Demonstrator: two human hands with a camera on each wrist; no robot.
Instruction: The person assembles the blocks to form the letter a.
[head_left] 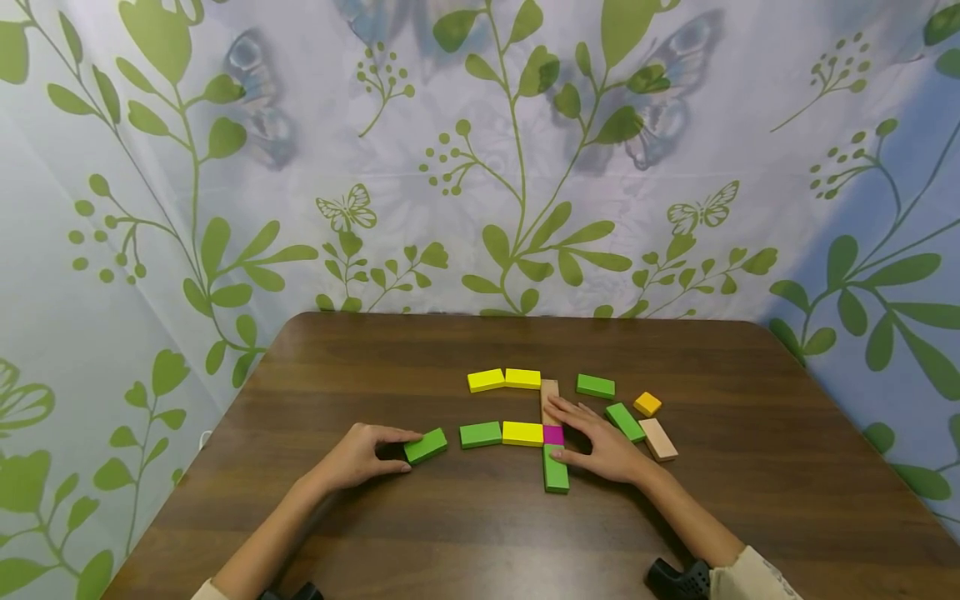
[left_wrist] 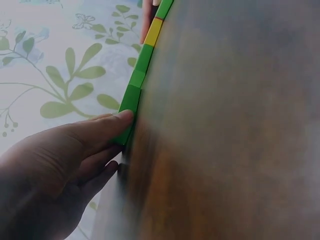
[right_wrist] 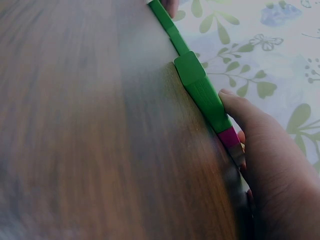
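In the head view my left hand (head_left: pixel 360 457) pinches a green block (head_left: pixel 426 447) between thumb and fingers, at the left end of a row. Beside that block, across a small gap, lie another green block (head_left: pixel 481 434) and a yellow block (head_left: pixel 522 433). A magenta block (head_left: pixel 553 435) sits where the row meets a column. My right hand (head_left: pixel 603 443) spans this column, its thumb touching the near green block (head_left: pixel 556 472) and its fingers resting on the tan block (head_left: pixel 550 392). The left wrist view shows my left thumb (left_wrist: pixel 125 116) against the green block.
Two yellow blocks (head_left: pixel 522 378) extend left from the column's far end. Right of it lie a green block (head_left: pixel 596 385), a slanted green block (head_left: pixel 626 422), a small orange block (head_left: pixel 647 404) and a second tan block (head_left: pixel 658 439). A leaf-patterned curtain (head_left: pixel 405 167) hangs behind the wooden table (head_left: pixel 390 350).
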